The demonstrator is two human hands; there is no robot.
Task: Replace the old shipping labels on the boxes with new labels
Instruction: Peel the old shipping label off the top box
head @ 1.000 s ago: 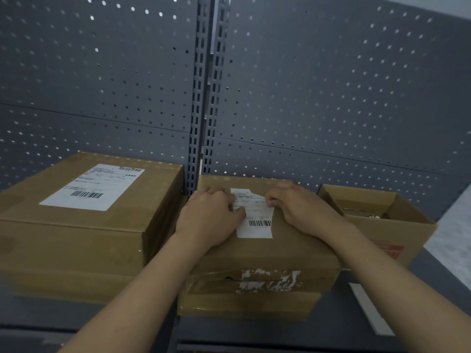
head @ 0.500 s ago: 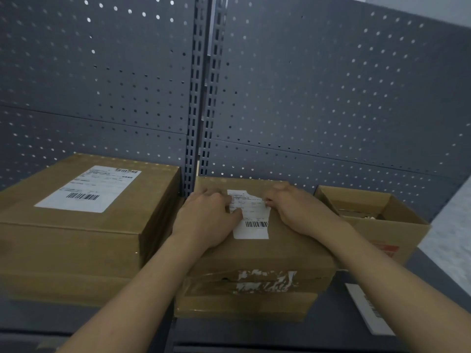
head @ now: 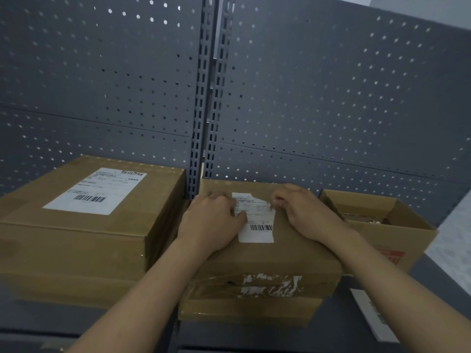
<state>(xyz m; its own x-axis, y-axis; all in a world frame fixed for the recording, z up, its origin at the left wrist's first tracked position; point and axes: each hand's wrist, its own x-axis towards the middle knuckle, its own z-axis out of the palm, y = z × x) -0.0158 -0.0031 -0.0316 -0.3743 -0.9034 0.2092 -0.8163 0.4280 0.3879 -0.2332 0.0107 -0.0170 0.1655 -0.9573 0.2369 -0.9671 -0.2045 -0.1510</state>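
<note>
A brown cardboard box (head: 293, 253) sits in the middle of the shelf, on top of a flatter box. On its top is a white shipping label (head: 257, 231) with a barcode; its upper edge is torn. My left hand (head: 214, 220) rests on the box with the thumb pressing the label's left side. My right hand (head: 305, 212) has curled fingers that pinch the label's upper right edge. Torn white label residue (head: 270, 284) shows on the box's front face.
A larger box (head: 76, 245) with a whole white label (head: 94, 192) stands at the left. An open-topped box (head: 407, 233) stands at the right. A white sheet (head: 374, 314) lies on the dark shelf near it. A grey pegboard wall (head: 331, 98) rises behind.
Both hands stay at the label in nearly the same places. The view has shifted slightly.
</note>
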